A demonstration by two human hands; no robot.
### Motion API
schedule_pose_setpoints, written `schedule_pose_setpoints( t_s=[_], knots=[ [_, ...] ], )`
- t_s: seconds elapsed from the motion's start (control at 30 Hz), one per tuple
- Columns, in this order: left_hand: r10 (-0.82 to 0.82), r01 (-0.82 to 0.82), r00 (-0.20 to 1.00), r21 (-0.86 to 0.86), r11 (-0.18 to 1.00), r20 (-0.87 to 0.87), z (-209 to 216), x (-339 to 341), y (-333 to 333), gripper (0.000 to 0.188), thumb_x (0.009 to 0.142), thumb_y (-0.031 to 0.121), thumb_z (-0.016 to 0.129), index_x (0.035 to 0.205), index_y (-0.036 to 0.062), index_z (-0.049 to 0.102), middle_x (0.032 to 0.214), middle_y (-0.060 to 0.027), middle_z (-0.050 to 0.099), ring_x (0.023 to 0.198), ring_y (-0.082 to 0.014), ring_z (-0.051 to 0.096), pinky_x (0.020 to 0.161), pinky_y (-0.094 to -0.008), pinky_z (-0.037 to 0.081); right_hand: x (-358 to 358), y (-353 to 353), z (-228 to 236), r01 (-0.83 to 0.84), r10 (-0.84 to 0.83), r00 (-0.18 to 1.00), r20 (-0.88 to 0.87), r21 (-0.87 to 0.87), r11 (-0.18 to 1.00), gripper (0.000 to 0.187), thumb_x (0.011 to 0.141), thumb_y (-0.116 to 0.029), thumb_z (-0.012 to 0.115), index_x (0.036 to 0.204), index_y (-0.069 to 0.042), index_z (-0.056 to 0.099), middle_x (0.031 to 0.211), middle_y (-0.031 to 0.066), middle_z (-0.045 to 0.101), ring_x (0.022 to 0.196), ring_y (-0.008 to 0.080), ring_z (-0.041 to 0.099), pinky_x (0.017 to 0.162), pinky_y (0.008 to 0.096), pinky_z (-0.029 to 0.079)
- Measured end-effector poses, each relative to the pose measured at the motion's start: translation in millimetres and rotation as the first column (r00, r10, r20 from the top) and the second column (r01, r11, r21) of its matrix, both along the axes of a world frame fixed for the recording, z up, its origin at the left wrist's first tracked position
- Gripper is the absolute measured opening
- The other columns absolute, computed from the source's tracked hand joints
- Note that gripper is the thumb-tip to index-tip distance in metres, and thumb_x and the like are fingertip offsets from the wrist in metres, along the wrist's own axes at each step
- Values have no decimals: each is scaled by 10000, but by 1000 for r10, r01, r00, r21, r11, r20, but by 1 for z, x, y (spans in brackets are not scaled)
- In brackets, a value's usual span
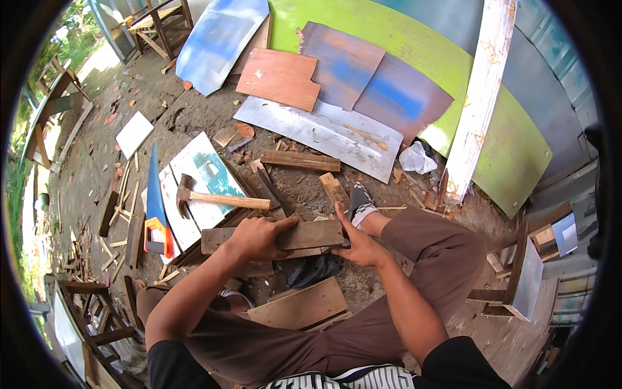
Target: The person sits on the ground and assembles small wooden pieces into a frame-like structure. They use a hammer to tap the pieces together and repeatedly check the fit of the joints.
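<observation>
Clasping the wooden block (pixel 312 235) at mid-view, the left hand (pixel 256 238) folds its fingers over it; the right hand (pixel 359 247) spreads its fingers around the three o'clock end. A careless swing toward eleven o'clock could knock the hammer (pixel 227 200), whose handle lies near.

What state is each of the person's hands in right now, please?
Left hand: closed on the wooden block, near its middle.
Right hand: holding the same block at its right end.

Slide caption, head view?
Left hand and right hand hold a wooden block; a hammer and a handsaw lie to the left.
</observation>
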State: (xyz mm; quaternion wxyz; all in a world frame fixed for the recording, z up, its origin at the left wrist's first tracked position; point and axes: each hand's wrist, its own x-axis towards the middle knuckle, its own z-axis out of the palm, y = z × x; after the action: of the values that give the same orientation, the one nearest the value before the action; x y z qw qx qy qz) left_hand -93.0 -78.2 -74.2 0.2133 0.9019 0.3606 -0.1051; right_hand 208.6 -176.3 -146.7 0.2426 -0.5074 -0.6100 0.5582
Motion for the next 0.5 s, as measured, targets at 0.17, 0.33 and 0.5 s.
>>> schedule_pose_setpoints(
  t_s=[0.17,0.33,0.5],
  knots=[
    [40,-40,999,-30,999,10,-2,3,-4,946,769,586,853,1597,284,511,1045,-204,786,958,-412,761,848,-511,613,3,-1,-2,-4,2,1000,27,55,998,1201,955,35,735,1742,-250,-126,1736,211,347,1562,313,400,1229,352,328],
    [69,-68,998,-27,997,5,-4,6,-10,957,744,538,884,1591,280,523,1122,-212,785,1005,-417,759,905,-516,609,6,-2,-14,13,-15,1000,17,62,998,1192,960,40,736,1743,-231,-120,1748,198,333,1545,275,420,1222,332,329],
    [43,-43,998,-1,999,40,2,6,-7,946,730,494,904,1574,261,545,1082,-227,783,970,-422,758,879,-512,613,5,-4,-22,15,-19,999,43,78,997,1181,971,29,729,1742,-236,-127,1746,194,341,1530,284,444,1216,336,342]
  ],
)
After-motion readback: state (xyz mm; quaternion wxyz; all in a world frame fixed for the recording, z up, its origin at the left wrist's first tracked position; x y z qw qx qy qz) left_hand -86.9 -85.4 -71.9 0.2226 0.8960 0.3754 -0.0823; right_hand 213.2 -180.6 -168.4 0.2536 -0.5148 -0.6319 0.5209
